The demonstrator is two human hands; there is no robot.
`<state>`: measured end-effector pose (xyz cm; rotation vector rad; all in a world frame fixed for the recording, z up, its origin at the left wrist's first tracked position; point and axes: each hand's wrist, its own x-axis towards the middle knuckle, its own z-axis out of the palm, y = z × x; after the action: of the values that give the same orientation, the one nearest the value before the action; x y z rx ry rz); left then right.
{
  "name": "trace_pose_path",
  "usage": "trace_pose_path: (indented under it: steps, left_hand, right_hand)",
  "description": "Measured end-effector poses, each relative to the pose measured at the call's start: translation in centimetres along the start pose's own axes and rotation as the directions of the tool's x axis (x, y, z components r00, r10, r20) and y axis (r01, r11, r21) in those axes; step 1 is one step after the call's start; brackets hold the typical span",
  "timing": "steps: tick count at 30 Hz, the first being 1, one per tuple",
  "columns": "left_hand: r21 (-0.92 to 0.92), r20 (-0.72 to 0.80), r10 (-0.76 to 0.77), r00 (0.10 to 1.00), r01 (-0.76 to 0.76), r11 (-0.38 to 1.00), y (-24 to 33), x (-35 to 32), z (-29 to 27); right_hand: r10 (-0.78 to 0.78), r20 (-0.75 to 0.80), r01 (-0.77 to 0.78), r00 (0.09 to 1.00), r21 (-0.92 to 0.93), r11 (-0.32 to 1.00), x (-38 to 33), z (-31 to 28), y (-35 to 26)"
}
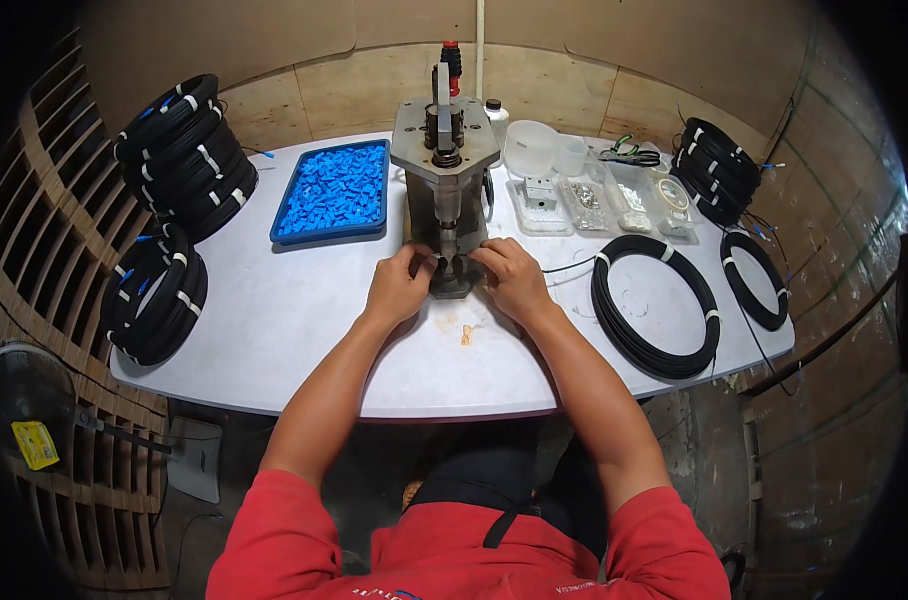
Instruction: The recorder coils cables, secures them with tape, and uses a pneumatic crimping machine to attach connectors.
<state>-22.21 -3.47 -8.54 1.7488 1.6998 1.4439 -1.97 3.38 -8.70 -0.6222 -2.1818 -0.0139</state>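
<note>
A grey metal bench press (447,180) stands upright at the middle of the table, with both my hands at its lower tool. My left hand (399,287) is on the left of the tool, fingers pinched together; what they hold is hidden. On the other side my right hand (515,280) is closed in a pinch. A black cable (570,266) runs into it from the large coil (709,288) on the right, which is bound with white ties. The cable's end at the tool is too small to make out.
On the white table (264,330), a blue tray (279,239) holds many small blue pieces. Stacked black coils stand left (189,165) and right (712,170). Clear boxes of small parts (586,205), white tubs (530,148) and a bottle (496,118) sit back right. A fan (29,400) is at lower left.
</note>
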Motion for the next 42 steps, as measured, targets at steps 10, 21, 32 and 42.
trace_pose_path:
  steps: [10,21,32,42]
  left_hand:
    - [0.012,-0.026,0.034,0.999,-0.034,0.999,-0.6,0.0,0.1]
    - [0.005,-0.015,0.019,1.000,-0.019,1.000,-0.6,0.0,0.2]
    - [0.002,0.011,-0.003,1.000,0.003,1.000,-0.7,0.1,0.0]
    - [0.017,0.013,-0.022,1.000,0.022,1.000,-0.9,0.2,0.1]
  right_hand:
    - [-0.009,-0.010,0.009,1.000,-0.013,1.000,0.0,0.1,0.0]
    - [0.010,0.007,-0.010,1.000,-0.006,1.000,0.1,-0.2,-0.1]
    - [0.005,-0.005,-0.005,1.000,0.015,1.000,0.1,-0.1,-0.3]
    - [0.011,-0.008,-0.011,1.000,0.025,1.000,0.2,-0.1,-0.4]
